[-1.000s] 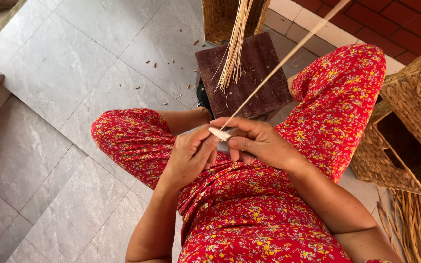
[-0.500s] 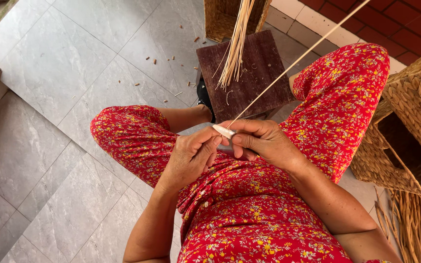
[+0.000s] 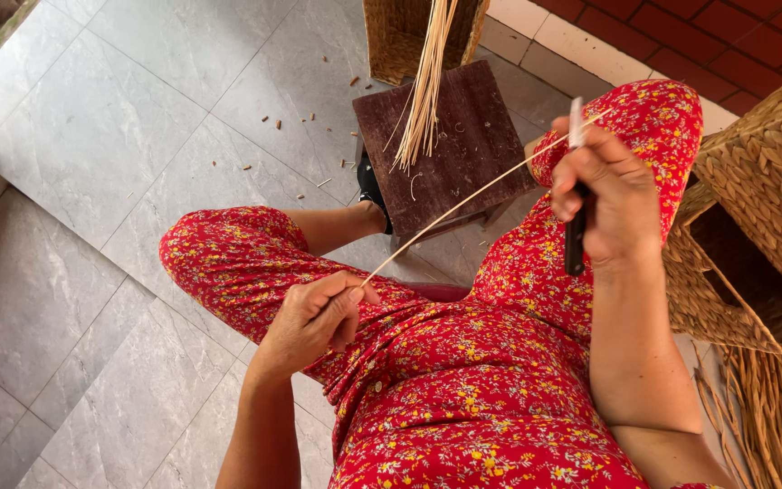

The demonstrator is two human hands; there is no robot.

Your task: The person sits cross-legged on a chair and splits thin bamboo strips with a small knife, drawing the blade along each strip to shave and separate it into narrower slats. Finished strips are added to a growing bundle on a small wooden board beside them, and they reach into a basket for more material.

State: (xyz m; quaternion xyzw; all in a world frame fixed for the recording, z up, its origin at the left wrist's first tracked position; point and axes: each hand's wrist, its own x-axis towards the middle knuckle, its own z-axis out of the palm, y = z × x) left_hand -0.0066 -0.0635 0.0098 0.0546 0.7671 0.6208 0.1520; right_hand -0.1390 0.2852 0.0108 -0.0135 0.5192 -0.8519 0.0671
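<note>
Looking down from the head camera, the person sits in red floral clothes with both hands up over the lap. Left hand (image 3: 317, 317) is curled, thumb and fingers pinching the near end of a thin pale cane strip (image 3: 463, 201). That strip runs taut, up and to the right, all the way to the right hand (image 3: 601, 195), which is raised above the right knee. Right hand is wrapped tight around a small knife (image 3: 576, 204), dark handle poking out below the fist, light blade sticking up above the fingers, and the strip meets the blade right at the top of the hand. So the two hands are well apart, strip stretched between them.

Behind the strip there's a dark wooden stool (image 3: 463, 149) on the grey tiled floor (image 3: 119, 136), with a bundle of pale strips (image 3: 425, 86) hanging down over it. Small offcuts are scattered on the tiles near the stool. A woven basket (image 3: 767, 217) sits just beside the right knee, open side facing in.
</note>
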